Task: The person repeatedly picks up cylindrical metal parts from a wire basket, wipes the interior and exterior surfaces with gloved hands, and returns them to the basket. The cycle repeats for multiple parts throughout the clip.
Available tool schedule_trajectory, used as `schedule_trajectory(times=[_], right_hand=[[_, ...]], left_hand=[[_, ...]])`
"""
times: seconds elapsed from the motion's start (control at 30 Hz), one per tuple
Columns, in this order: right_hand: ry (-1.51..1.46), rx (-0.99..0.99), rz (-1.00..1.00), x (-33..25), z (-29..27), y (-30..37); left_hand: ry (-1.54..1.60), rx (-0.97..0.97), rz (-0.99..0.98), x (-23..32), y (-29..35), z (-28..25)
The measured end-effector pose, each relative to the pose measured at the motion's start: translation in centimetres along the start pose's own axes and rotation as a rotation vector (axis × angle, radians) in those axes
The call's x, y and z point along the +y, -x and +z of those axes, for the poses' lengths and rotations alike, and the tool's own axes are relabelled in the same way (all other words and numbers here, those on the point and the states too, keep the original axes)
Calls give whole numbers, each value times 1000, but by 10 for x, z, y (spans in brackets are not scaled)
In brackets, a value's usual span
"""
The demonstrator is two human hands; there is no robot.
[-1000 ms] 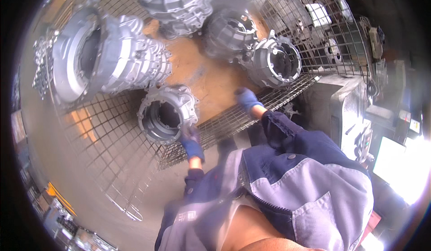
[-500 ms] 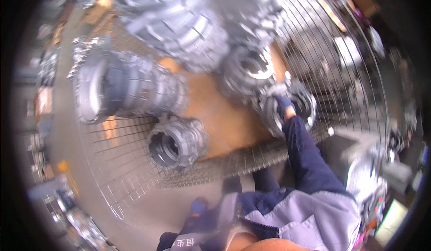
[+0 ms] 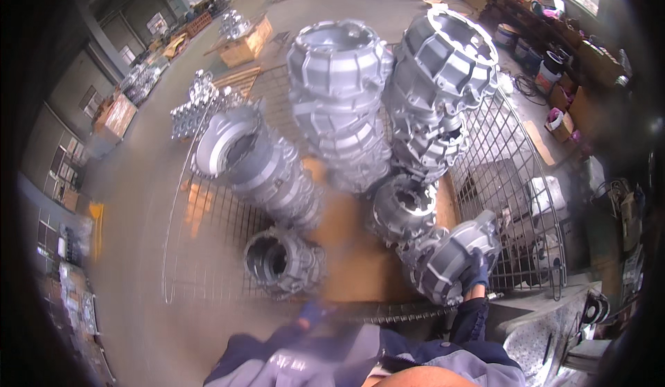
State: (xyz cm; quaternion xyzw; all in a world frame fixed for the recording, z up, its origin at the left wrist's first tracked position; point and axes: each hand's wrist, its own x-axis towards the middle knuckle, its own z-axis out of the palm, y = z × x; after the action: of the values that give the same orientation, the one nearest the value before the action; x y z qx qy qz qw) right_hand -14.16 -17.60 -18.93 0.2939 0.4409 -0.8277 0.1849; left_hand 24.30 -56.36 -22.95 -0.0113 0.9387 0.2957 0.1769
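My right hand (image 3: pixel 476 273), in a dark blue glove, grips the edge of a grey metal housing (image 3: pixel 443 266) at the near right of the wire cage. That housing is tilted, and whether it rests on the part below it cannot be made out. Behind it stands another ring-shaped casting (image 3: pixel 405 207) with its opening up. My left hand (image 3: pixel 313 312), also gloved in blue, is smeared by motion near the cage's front edge, apart from the castings. Nearest to it is a short housing (image 3: pixel 284 262) at the near left, its opening facing left.
Tall stacks of housings rise at the cage's back, one in the middle (image 3: pixel 339 103) and one at right (image 3: pixel 443 75). A leaning stack (image 3: pixel 260 169) fills the left. Wire mesh (image 3: pixel 509 144) walls the right side. A metal machine part (image 3: pixel 540 331) stands at the near right.
My view has tipped up, showing more of the workshop. The housing at my right hand has tilted, and the hand now shows at its near right edge. My left hand is nearer the cage front.
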Motion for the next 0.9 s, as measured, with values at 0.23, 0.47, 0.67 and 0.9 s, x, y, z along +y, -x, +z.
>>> schedule_trajectory(times=[0.23, 0.47, 0.67, 0.9], right_hand=[[96, -92, -482, -31, 20, 192], [-284, -279, -554, -42, 38, 348], [-100, -24, -757, -84, 14, 405], [-172, 190, -810, -144, -91, 407]], left_hand=[[521, -13, 49, 138, -122, -67], [480, -428, 138, 223, -84, -73], [347, -620, 332, 325, -107, -30], [230, -744, 455, 428, -130, 31]])
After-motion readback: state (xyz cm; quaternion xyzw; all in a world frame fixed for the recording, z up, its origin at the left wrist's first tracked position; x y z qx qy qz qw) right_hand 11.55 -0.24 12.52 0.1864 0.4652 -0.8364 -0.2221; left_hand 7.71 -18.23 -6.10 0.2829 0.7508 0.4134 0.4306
